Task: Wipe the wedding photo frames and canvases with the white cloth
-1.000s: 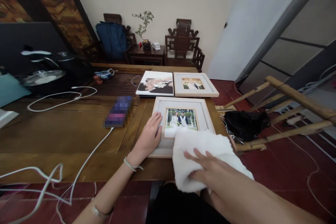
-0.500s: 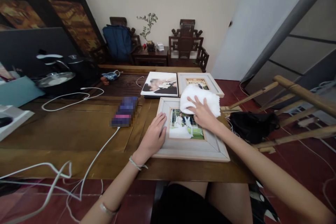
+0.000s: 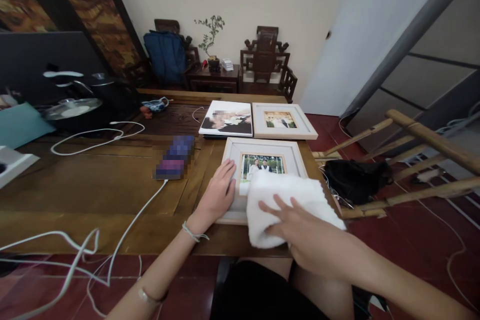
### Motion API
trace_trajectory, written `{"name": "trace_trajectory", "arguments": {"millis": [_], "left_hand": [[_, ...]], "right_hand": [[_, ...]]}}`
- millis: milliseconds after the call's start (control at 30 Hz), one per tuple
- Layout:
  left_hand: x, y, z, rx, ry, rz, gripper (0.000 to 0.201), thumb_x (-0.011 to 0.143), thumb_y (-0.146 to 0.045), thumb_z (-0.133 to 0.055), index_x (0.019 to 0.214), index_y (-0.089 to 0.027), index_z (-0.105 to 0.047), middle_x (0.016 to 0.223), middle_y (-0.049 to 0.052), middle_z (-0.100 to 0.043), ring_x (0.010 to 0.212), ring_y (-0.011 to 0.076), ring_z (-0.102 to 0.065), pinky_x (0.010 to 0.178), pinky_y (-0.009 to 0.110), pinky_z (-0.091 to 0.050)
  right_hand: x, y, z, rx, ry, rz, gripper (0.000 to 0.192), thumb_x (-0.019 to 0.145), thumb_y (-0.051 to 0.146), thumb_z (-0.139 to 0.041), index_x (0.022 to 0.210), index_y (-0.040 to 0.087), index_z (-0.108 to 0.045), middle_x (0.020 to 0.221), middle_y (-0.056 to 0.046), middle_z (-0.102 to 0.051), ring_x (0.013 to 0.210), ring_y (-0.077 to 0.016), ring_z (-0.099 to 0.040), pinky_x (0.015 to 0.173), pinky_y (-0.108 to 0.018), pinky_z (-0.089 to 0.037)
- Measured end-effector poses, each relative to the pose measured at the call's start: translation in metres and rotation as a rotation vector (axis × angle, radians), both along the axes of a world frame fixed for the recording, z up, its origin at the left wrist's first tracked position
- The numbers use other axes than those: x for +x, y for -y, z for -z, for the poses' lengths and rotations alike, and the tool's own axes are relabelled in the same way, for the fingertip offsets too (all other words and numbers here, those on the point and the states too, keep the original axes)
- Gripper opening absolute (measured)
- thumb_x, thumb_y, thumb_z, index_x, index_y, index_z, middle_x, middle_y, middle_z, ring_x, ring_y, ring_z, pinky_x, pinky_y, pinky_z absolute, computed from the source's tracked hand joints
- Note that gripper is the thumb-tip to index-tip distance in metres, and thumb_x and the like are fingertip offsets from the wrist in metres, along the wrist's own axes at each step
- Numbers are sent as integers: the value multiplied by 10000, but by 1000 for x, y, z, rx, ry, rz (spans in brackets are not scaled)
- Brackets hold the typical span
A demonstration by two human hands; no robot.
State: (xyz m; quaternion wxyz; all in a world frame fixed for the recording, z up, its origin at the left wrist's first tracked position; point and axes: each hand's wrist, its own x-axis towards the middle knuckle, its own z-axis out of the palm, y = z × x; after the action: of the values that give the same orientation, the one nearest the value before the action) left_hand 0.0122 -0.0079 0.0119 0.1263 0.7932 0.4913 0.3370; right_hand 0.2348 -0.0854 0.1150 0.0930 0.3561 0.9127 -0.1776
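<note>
A picture frame (image 3: 231, 152) with a pale mat and light wooden rim lies flat on the table near me. Its photo (image 3: 258, 162) of two people outdoors is partly covered. My left hand (image 3: 218, 191) rests on the frame's left rim, fingers stretched out and thumb apart. Over the frame's lower right part lies a folded white fluffy towel (image 3: 285, 187), hanging a little past the near edge. My right hand (image 3: 300, 227) presses on this towel with bent, spread fingers and holds it.
Behind are a second frame (image 3: 305, 122) and a black-and-white photo panel (image 3: 228, 130). Left of the frames lies a phone (image 3: 174, 157) on a white charging cable (image 3: 140, 220). A lidded pot (image 3: 73, 110) stands far left. A bamboo chair (image 3: 423, 137) is at the right.
My right hand has drawn the towel from the frame's top right corner down toward me, over its lower right part. The second frame is now uncovered. My left hand stays on the rim.
</note>
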Motion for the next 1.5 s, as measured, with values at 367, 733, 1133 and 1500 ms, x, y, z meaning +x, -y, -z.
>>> {"name": "trace_trajectory", "arguments": {"millis": [367,733,1133,1500], "left_hand": [[0,7,-17,-154,489,-88,496,961,-378,-226,1379,-150,-368,1474,87,-331,1360,185,-288,1145,389,-186],[-4,-1,6,-34,129,-13,473,948,-321,-293,1356,-102,-390,1460,147,-339,1393,218,-195,1130,460,-203],[0,4,-4,-39,59,-46,457,941,-326,-323,1277,-61,-483,1459,167,-331,1393,236,-191,1134,447,-213],[-3,3,-1,7,-23,38,411,906,-246,-398,1294,-134,-471,1392,145,-443,1354,249,-301,1093,490,-296]], "right_hand": [[-69,-55,42,323,-72,-52,363,780,81,-450,1063,171,-659,1507,-59,-234,1361,-376,-156,1042,-635,-211],[-42,-152,43,497,33,102,590,729,-34,-400,1234,229,-556,1507,-21,-238,1370,-388,-78,989,-732,-127],[-20,-1,-14,-102,-4,-145,518,731,7,-442,1163,242,-606,1480,-4,-306,1350,-365,-209,1006,-619,-309],[-5,-44,19,203,28,75,617,639,-71,-387,1131,222,-619,1475,-9,-313,1368,-334,-175,1023,-643,-235]]}}
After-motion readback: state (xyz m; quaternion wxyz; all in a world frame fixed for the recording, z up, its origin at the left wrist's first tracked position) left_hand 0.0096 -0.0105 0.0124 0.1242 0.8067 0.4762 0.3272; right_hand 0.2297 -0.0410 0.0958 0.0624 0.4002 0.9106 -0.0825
